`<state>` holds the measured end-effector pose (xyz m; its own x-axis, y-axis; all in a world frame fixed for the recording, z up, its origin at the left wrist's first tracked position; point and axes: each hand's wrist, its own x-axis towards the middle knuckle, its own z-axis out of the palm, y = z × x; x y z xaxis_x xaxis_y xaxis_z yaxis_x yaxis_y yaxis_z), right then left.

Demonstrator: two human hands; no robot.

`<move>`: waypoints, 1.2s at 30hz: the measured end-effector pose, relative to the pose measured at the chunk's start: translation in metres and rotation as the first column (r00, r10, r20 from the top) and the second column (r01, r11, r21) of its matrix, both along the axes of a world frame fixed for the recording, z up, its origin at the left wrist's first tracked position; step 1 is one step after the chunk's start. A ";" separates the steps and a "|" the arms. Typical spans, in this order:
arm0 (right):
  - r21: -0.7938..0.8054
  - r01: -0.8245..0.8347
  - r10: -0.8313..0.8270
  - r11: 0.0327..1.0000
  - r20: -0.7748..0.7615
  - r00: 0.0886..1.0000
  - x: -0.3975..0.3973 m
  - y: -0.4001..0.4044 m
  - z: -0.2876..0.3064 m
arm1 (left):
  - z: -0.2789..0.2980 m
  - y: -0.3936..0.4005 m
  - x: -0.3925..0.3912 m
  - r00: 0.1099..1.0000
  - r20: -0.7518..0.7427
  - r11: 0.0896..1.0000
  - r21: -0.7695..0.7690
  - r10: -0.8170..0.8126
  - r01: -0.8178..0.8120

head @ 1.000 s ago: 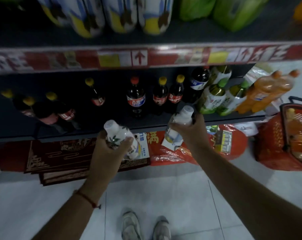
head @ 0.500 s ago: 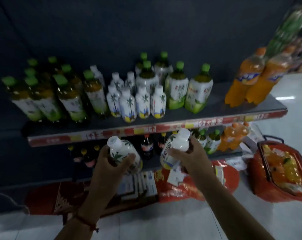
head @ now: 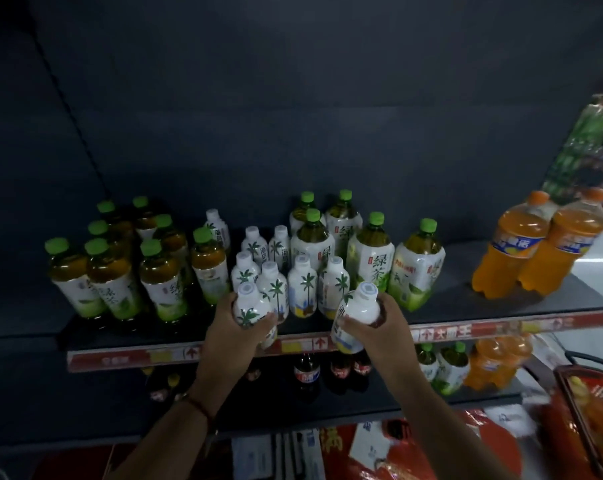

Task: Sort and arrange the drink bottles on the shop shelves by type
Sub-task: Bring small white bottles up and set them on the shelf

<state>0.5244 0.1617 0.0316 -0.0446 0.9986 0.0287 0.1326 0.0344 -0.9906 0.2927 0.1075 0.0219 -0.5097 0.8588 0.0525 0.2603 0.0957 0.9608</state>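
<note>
Two white palm-print bottles held at the front lip of the upper shelf [head: 501, 327], lower centre of the frame.

Nearest, the left hand [head: 232, 336] wraps its fingers round one white bottle [head: 250, 306], and the right hand [head: 379, 327] wraps round another white bottle [head: 357, 315], both just in front of the standing cluster of matching bottles [head: 302, 284]. That cluster is tightly packed; pushing either bottle in may topple a neighbour. Beyond it, the large green-tea bottles [head: 372, 258] stand just beside the gap, so a wide right-hand entry may knock them.
</note>
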 end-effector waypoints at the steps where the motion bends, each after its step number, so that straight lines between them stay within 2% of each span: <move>1: 0.008 0.021 -0.021 1.000 0.025 0.999 0.001 0.013 -0.006 | -0.007 0.009 -0.004 1.000 -0.003 1.000 -0.007 0.021 -0.021; 5: 0.037 0.067 -0.070 0.997 0.092 0.993 0.009 0.057 -0.025 | -0.028 0.039 -0.022 0.995 -0.043 0.994 -0.062 0.085 -0.088; 13: 0.074 -0.018 0.000 0.997 0.229 0.973 0.019 0.114 -0.054 | -0.033 0.066 -0.025 0.971 -0.192 0.988 -0.028 0.142 -0.150; 17: 0.078 -0.010 -0.002 0.997 0.155 0.988 0.022 0.122 -0.063 | -0.040 0.075 -0.023 0.952 -0.229 0.977 -0.020 0.204 -0.214; 24: 0.104 -0.058 0.039 0.993 0.180 0.983 0.023 0.130 -0.050 | -0.051 0.074 -0.022 0.910 -0.330 0.959 -0.037 0.253 -0.280; 31: 0.064 -0.074 0.052 0.995 0.298 0.953 0.023 0.118 -0.040 | -0.035 0.049 -0.020 0.924 -0.367 0.980 -0.122 0.103 -0.158; 34: 0.028 -0.062 0.051 0.998 0.312 0.949 0.026 0.089 -0.036 | -0.033 0.022 -0.021 0.907 -0.388 0.980 -0.044 0.165 -0.197; 36: -0.023 -0.080 0.083 0.997 0.348 0.934 0.029 0.064 -0.036 | -0.035 0.003 -0.018 0.896 -0.425 0.985 -0.047 0.130 -0.165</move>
